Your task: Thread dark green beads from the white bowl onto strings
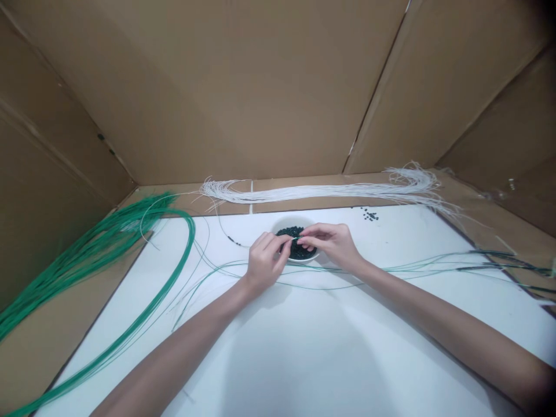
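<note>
My left hand (268,260) pinches a thin white string near its tip, above a white bowl (299,259) of small black beads (297,250). The string runs out behind this hand to the left, with a few dark beads (234,240) threaded on it. My right hand (330,243) meets the string's tip over the bowl, its thumb and forefinger closed. A tiny dark bead seems to sit between those fingertips, partly hidden by them. The two hands nearly touch.
Bundled white strings (313,192) lie along the back. Thick green strands (87,243) curve down the left side. Loose black beads (370,215) lie at the back right of the white board (304,347). Beaded green strands (486,266) cross to the right edge. Cardboard walls (243,87) enclose the space.
</note>
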The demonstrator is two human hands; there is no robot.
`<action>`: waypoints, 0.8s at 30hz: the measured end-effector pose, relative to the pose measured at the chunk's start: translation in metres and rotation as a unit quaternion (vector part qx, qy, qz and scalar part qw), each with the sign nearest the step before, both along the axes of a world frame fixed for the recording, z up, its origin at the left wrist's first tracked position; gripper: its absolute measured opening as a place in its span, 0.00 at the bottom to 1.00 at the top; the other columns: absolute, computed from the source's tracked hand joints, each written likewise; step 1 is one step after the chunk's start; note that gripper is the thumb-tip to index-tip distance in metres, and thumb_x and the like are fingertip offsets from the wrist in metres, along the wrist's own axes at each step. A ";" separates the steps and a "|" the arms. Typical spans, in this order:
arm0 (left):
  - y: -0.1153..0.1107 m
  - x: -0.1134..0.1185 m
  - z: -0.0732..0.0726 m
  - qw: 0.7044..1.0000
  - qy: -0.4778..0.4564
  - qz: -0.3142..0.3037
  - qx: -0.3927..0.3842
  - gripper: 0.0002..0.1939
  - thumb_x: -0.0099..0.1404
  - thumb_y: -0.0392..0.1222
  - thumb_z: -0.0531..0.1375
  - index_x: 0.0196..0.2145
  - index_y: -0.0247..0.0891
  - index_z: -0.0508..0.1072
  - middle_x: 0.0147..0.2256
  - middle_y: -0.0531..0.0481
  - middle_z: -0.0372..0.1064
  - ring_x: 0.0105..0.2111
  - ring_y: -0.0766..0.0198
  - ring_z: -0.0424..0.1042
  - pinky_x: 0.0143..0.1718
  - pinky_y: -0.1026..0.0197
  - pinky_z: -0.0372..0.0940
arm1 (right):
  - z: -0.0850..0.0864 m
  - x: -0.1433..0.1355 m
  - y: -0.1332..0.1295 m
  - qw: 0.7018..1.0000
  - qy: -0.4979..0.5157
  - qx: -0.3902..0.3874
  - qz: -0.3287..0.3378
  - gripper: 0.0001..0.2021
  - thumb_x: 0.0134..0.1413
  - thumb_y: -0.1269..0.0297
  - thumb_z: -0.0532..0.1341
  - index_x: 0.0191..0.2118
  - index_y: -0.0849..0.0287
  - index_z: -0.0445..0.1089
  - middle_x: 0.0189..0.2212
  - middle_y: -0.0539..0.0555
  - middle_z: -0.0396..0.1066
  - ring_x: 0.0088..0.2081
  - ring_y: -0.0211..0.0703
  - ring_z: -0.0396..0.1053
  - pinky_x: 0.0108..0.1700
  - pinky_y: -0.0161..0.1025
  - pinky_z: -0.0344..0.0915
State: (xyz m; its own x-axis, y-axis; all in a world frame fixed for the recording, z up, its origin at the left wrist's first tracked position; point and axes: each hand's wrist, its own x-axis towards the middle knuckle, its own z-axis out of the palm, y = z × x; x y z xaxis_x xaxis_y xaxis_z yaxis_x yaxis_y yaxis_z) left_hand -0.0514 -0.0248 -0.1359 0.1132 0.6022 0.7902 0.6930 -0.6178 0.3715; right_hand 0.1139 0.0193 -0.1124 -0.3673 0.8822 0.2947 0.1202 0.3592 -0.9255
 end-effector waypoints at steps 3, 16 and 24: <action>0.000 0.000 0.000 1.000 -0.001 0.002 0.003 0.05 0.59 0.33 0.54 0.32 0.34 0.69 0.23 0.51 0.63 0.23 0.69 0.59 0.28 0.65 0.59 | 0.001 0.000 -0.001 1.000 -0.004 0.005 -0.002 0.10 0.38 0.60 0.64 0.26 0.62 0.72 0.20 0.52 0.72 0.20 0.37 0.68 0.26 0.34 0.70; 0.000 -0.001 -0.002 1.000 0.022 0.006 0.009 0.06 0.58 0.33 0.54 0.33 0.35 0.70 0.24 0.50 0.66 0.25 0.67 0.60 0.29 0.64 0.59 | -0.002 0.000 -0.001 0.984 -0.091 0.150 0.002 0.08 0.44 0.61 0.62 0.26 0.61 0.72 0.21 0.51 0.72 0.19 0.35 0.67 0.25 0.31 0.67; 0.000 -0.001 -0.003 1.000 0.027 0.006 0.005 0.07 0.59 0.33 0.53 0.34 0.35 0.69 0.26 0.49 0.68 0.26 0.67 0.60 0.29 0.63 0.59 | -0.001 0.001 0.002 0.959 -0.138 0.246 0.029 0.08 0.46 0.62 0.60 0.27 0.61 0.72 0.21 0.51 0.71 0.20 0.33 0.66 0.24 0.29 0.65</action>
